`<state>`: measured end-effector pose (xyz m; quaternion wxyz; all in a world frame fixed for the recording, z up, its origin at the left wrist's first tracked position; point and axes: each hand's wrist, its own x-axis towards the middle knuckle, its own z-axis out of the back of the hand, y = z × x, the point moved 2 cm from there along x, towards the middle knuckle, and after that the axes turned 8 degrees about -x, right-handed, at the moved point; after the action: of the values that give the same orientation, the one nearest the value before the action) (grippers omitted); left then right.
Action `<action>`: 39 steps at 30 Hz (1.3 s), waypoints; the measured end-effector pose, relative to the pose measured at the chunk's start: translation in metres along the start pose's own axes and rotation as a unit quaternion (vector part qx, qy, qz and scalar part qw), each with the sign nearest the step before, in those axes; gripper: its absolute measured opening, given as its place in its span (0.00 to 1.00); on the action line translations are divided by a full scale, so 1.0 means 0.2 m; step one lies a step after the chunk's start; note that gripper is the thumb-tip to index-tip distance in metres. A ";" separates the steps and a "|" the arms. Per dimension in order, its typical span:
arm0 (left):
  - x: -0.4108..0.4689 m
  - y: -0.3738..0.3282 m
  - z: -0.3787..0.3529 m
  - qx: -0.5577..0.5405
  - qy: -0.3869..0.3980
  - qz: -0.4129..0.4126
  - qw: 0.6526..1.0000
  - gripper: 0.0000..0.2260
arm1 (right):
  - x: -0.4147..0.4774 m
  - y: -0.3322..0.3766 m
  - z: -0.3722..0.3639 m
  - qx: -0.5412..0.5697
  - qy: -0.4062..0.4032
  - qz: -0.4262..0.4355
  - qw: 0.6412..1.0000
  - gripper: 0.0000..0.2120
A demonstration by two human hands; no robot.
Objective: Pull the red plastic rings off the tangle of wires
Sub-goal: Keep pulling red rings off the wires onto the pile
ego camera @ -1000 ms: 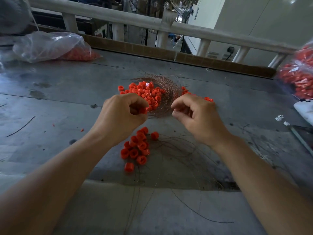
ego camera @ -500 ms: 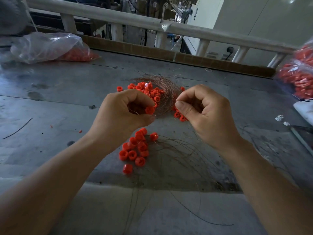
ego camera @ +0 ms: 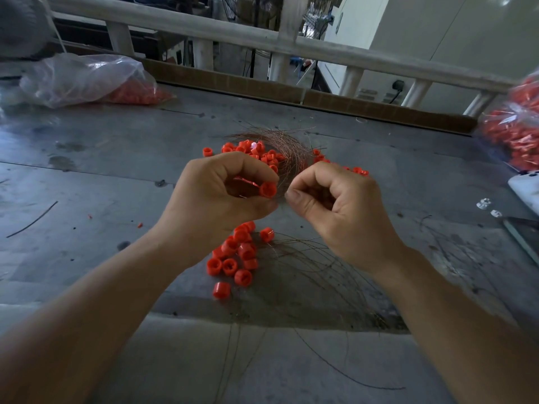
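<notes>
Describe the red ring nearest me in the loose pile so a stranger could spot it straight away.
On the grey metal table, find the loose pile of red rings lying nearer the person than the tangle of wires. The lone ring is the one closest to the table's front edge, set slightly apart from the clustered rest.

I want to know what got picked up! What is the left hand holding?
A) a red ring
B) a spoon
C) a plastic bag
A: the left hand pinches a red ring between thumb and fingertips, just in front of the tangle of wires, while the right hand pinches close beside it, seemingly on a thin wire.
</notes>
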<state>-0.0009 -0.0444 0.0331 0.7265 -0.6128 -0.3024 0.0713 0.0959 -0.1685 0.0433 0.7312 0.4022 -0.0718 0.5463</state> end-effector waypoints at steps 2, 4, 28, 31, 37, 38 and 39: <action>0.00 0.00 0.00 -0.013 0.004 0.000 1.000 0.11 | 0.00 0.00 0.00 0.001 -0.005 -0.001 1.000 0.04; 0.00 0.00 -0.01 -0.021 0.009 0.000 1.000 0.12 | 0.00 0.00 0.00 0.003 -0.011 -0.002 1.000 0.04; 0.00 0.00 0.00 -0.206 0.088 0.042 0.974 0.17 | 0.00 -0.01 0.06 0.007 -0.043 -0.051 0.998 0.04; 0.00 0.00 0.00 -0.216 0.088 0.047 0.971 0.17 | 0.00 -0.01 0.06 -0.001 -0.044 -0.050 0.998 0.05; 0.00 0.00 0.00 -0.230 0.089 0.053 0.968 0.16 | 0.00 0.00 0.07 -0.002 -0.044 -0.050 0.998 0.04; 0.00 0.00 0.00 -0.230 0.089 0.053 0.968 0.16 | 0.00 0.00 0.07 -0.003 -0.044 -0.050 0.998 0.04; 0.00 0.00 0.00 -0.229 0.088 0.054 0.968 0.16 | 0.00 0.00 0.07 -0.003 -0.044 -0.050 0.998 0.05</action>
<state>-0.0022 -0.0444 0.0335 0.5857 -0.7822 -0.2118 -0.0153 0.1009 -0.1767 0.0525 0.7548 0.4265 -0.0852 0.4911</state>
